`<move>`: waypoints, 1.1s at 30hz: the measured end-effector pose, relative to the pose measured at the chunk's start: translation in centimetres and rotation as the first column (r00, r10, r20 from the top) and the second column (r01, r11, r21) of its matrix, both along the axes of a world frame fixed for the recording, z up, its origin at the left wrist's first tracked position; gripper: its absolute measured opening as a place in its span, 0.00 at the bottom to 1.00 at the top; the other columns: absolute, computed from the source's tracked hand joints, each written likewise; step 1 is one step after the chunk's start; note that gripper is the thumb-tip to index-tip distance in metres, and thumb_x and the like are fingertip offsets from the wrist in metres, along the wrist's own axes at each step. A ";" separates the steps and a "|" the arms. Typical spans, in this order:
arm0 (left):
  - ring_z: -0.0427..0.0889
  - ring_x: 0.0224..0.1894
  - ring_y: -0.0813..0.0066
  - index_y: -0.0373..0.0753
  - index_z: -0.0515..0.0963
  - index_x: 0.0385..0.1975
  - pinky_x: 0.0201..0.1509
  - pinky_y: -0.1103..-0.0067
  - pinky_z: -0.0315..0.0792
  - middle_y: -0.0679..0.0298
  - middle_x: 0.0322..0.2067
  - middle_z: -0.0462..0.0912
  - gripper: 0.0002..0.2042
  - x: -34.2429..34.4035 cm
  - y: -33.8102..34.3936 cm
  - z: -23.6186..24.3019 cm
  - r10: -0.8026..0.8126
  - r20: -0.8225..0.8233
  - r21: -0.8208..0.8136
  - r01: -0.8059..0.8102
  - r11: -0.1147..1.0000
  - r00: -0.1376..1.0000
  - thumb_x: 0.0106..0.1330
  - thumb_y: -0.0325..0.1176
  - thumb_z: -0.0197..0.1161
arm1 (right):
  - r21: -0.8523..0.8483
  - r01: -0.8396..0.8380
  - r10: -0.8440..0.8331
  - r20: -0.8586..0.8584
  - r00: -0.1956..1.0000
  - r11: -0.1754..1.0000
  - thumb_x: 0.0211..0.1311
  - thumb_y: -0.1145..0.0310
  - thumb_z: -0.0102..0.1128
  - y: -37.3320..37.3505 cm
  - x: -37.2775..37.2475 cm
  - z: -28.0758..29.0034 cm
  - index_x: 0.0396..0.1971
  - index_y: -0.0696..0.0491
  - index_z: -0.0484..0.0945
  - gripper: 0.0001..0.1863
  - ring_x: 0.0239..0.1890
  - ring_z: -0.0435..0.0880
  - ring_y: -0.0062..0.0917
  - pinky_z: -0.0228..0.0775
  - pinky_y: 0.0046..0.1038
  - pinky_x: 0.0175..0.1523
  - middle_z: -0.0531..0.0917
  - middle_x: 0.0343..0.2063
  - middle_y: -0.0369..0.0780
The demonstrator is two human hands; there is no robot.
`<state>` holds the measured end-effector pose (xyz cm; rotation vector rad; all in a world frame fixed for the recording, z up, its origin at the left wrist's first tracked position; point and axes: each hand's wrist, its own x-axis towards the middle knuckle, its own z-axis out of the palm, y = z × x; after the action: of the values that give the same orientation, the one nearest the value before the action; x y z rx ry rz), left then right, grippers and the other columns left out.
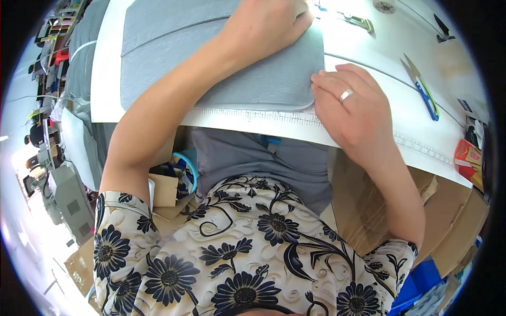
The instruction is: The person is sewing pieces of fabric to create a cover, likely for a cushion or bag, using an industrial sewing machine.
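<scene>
A grey padded fabric piece [258, 84] with rounded corners and a raised seam across it lies flat on the white tabletop [358, 52]. My left hand [266, 29] rests on its far right part with curled fingers, close to a bright metal part at the top edge of the view. What those fingertips hold, if anything, is hidden. At the near right corner, my right hand [353, 108], with a ring on one finger, has its fingertips closed on the fabric's edge.
Scissors [421, 89] with blue and green handles lie at the right. Beyond my right hand are a small metal fitting [359, 23] and a round metal piece [384, 6]. A printed ruler [253, 115] runs along the near edge. A red box [466, 158] stands far right.
</scene>
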<state>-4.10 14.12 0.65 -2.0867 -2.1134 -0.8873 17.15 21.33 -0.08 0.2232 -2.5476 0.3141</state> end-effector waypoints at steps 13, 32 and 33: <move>0.80 0.53 0.59 0.34 0.80 0.41 0.59 0.62 0.71 0.56 0.43 0.83 0.11 2.7 -4.4 -1.0 0.019 -0.184 0.145 0.008 0.989 0.983 0.63 0.34 0.62 | 0.104 0.025 -0.016 -0.084 0.996 0.994 0.46 0.74 0.61 1.8 -2.1 0.2 0.26 0.58 0.79 0.06 0.37 0.82 0.32 0.77 0.33 0.48 0.83 0.32 0.39; 0.84 0.53 0.60 0.36 0.85 0.43 0.64 0.62 0.73 0.56 0.47 0.86 0.11 -3.6 -1.0 -0.7 -0.306 -0.094 0.100 0.314 0.944 0.948 0.62 0.29 0.67 | 0.102 0.324 -0.329 0.032 0.944 0.940 0.59 0.73 0.58 4.0 -4.6 -0.7 0.44 0.53 0.85 0.13 0.43 0.81 0.31 0.73 0.34 0.51 0.82 0.43 0.38; 0.84 0.53 0.60 0.36 0.85 0.43 0.64 0.62 0.73 0.56 0.47 0.86 0.11 -3.5 -0.7 -0.4 -0.307 -0.096 0.099 0.316 0.943 0.947 0.62 0.29 0.67 | 0.101 0.326 -0.331 0.030 0.943 0.940 0.59 0.73 0.58 4.0 -4.5 -0.7 0.44 0.53 0.85 0.13 0.43 0.81 0.31 0.73 0.34 0.51 0.82 0.43 0.38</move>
<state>-7.63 13.42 0.24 -2.3924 -1.6782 -0.9105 12.62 25.33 -0.79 -0.1782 -2.5923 0.0696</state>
